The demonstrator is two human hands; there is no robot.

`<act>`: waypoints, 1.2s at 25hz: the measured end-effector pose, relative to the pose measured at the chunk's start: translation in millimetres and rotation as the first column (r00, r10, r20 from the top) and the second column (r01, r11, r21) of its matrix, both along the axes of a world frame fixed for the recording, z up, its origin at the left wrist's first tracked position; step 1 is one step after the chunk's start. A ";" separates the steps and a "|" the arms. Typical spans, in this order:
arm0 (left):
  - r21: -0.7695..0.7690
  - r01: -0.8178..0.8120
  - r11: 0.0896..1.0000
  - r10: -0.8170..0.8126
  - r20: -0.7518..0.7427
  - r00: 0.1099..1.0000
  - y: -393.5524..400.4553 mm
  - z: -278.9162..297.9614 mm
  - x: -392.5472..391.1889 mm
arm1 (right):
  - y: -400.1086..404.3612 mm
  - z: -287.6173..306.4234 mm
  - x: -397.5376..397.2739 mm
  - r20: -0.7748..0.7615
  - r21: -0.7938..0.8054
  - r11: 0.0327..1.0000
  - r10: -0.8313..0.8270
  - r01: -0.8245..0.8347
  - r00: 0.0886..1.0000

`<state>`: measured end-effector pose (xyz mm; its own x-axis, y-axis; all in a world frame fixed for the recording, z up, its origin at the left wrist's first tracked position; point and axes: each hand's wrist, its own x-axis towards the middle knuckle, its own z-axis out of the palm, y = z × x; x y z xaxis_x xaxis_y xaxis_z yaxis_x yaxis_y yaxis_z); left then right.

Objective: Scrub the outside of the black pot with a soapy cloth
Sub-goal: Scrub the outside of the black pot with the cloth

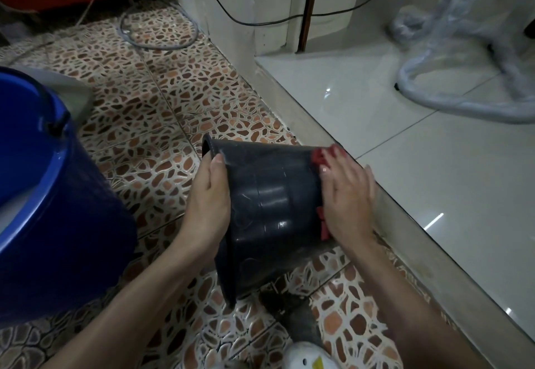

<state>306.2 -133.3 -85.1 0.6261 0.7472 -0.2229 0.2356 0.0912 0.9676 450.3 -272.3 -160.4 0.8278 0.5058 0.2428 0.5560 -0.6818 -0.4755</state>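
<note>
Pot (269,209): black plastic, centre of frame, held on its side above the patterned floor (150,125). Long axis runs left to right, tilted slightly; open mouth at frame left, base at frame right.

Left hand (207,203): grip closed on the rim, thumb on the outer wall, fingers hidden, apparently inside the mouth. Steadies the pot.

Right hand (346,200): fingers laid fairly flat, pressing a red cloth (320,158) onto the base end; cloth shows at upper and lower edges of the palm.

Relation: wall still to be scrubbed lies leftward of the cloth, between the two hands. Right hand nearer; likely stroke runs along the axis toward the rim.

Bucket (43,195): blue, frame left, well apart.
</note>
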 end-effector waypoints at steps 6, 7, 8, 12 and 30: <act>-0.202 -0.125 0.971 0.107 -0.100 0.989 17.5 8.6 19.5 | -4.8 23.8 -2.6 -0.165 0.522 0.822 -0.166 0.229 0.972; -0.272 -0.136 0.953 0.114 -0.097 0.989 19.9 9.5 23.7 | 7.0 34.4 -17.6 -0.116 0.597 0.793 -0.066 0.123 0.991; -0.325 -0.144 0.935 0.124 -0.080 0.989 20.0 10.7 26.6 | 20.0 43.6 -33.6 -0.059 0.626 0.780 0.056 -0.007 0.997; -0.339 -0.138 0.930 0.134 -0.036 0.990 13.4 2.9 25.0 | 49.4 35.9 -68.5 0.230 0.216 0.931 0.245 -0.295 0.942; -0.070 -0.097 0.993 0.095 -0.044 0.995 7.7 -8.1 -0.4 | 37.1 23.0 -85.2 0.327 0.178 0.954 0.173 -0.241 0.929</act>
<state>305.9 -125.6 -93.2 0.5416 0.7846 -0.3019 0.2614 0.1842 0.9475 365.2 -235.2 -137.4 0.5789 0.5668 0.5862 0.8144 -0.4382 -0.3805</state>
